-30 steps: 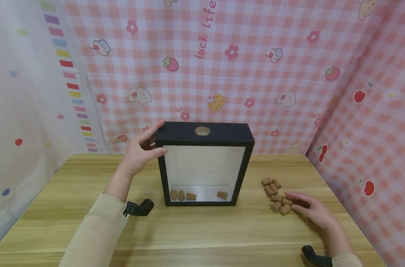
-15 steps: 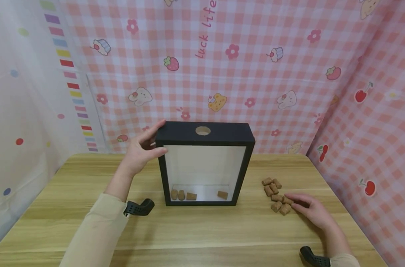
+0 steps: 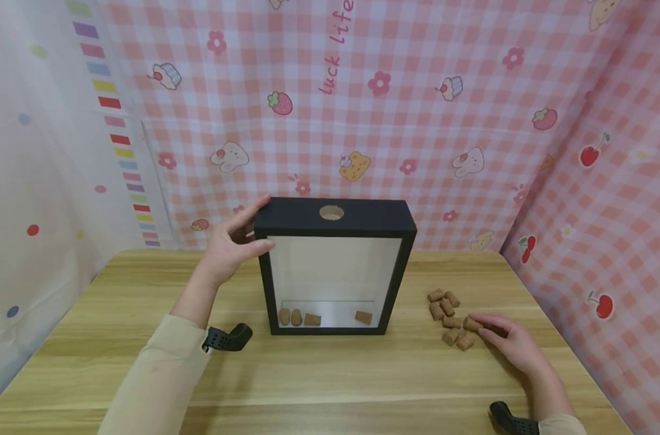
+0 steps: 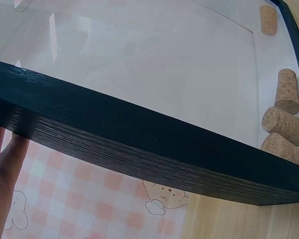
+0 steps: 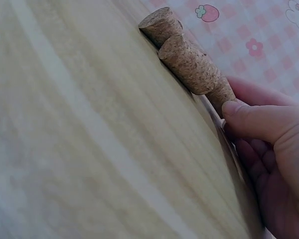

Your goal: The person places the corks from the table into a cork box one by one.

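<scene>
A black shadow box frame (image 3: 335,231) with a clear front and a round hole (image 3: 332,212) in its top stands upright on the table. Several corks (image 4: 287,91) lie inside along its bottom. My left hand (image 3: 225,248) grips the box's upper left corner, thumb on the front and fingers behind. To the right of the box, my right hand (image 3: 512,342) pinches a cork (image 3: 472,324) between thumb and index finger at the edge of a loose cork pile (image 3: 451,322). In the right wrist view, two corks (image 5: 189,63) lie just beyond the pinched one.
The wooden table (image 3: 330,386) ends at a pink checked cloth (image 3: 417,127) behind and to the right. White cloth (image 3: 42,181) with coloured dots hangs at the left. A black wrist mount (image 3: 229,338) sticks out from the left sleeve.
My right thumb and index finger have closed on the rightmost cork and shifted it slightly away from its neighbours. The left hand keeps its hold on the box.
</scene>
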Demonstrator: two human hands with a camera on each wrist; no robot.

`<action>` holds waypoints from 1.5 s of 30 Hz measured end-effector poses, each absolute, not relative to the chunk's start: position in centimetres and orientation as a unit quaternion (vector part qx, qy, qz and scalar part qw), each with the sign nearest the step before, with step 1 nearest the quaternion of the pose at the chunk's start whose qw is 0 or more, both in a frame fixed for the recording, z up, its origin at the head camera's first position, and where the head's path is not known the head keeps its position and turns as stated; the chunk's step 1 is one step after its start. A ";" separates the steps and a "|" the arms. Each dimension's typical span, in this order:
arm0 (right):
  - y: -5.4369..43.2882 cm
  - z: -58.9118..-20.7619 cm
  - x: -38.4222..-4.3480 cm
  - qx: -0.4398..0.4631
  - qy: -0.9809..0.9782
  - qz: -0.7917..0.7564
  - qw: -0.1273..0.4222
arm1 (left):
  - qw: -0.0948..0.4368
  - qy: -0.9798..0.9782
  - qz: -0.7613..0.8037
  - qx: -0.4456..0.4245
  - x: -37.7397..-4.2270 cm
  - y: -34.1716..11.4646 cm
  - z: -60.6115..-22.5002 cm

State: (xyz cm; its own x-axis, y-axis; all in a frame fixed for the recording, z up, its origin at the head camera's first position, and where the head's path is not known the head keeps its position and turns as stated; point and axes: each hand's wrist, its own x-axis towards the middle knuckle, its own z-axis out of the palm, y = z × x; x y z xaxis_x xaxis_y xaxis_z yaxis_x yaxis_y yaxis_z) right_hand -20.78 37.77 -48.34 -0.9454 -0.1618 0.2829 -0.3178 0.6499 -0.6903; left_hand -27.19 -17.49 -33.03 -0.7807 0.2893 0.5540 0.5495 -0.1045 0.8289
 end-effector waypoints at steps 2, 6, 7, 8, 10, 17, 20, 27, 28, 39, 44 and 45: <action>37.9 -48.4 -20.8 0.131 -0.901 0.398 0.109 | 0.096 -0.661 -0.673 -0.318 -27.2 -17.5 -33.0; 37.9 -48.1 -20.6 0.124 -0.889 0.421 0.128 | 0.096 -0.662 -0.671 -0.320 -27.2 -17.4 -33.0; 37.9 -48.0 -20.5 0.122 -0.886 0.427 0.133 | 0.095 -0.662 -0.671 -0.321 -27.2 -17.4 -33.0; 37.9 -47.8 -20.4 0.118 -0.884 0.431 0.136 | 0.096 -0.662 -0.670 -0.322 -27.2 -17.4 -33.0; 37.9 -47.4 -20.2 0.101 -0.877 0.452 0.128 | 0.096 -0.659 -0.672 -0.325 -27.3 -17.4 -33.1; 37.3 -45.4 -20.2 0.082 -0.849 0.513 0.094 | 0.095 -0.652 -0.674 -0.334 -27.4 -17.4 -33.2; 37.0 -44.3 -20.8 0.149 -0.851 0.484 0.137 | 0.095 -0.654 -0.672 -0.334 -27.4 -17.4 -33.2; 35.2 -40.9 -21.4 0.201 -0.847 0.451 0.197 | 0.097 -0.653 -0.673 -0.332 -27.3 -17.4 -33.1; 34.9 -40.4 -21.5 0.205 -0.846 0.448 0.204 | 0.097 -0.653 -0.674 -0.331 -27.3 -17.4 -33.1; 31.0 -34.2 -23.2 0.298 -0.795 0.456 0.266 | 0.096 -0.659 -0.671 -0.327 -27.3 -17.5 -33.1; 29.5 -31.5 -23.9 0.324 -0.788 0.428 0.301 | 0.095 -0.657 -0.673 -0.326 -27.3 -17.5 -33.0; 29.3 -31.0 -24.1 0.330 -0.786 0.425 0.305 | 0.094 -0.657 -0.673 -0.326 -27.2 -17.5 -33.0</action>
State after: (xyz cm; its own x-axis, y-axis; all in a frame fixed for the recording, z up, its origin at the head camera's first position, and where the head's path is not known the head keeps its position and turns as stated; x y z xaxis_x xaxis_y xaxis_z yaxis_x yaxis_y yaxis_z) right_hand -24.07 29.29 -30.97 -0.5971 -0.2597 0.7590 -0.7772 0.4217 -0.4671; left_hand -27.24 -17.48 -32.97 -0.7697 0.3018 0.5626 0.5549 -0.1195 0.8233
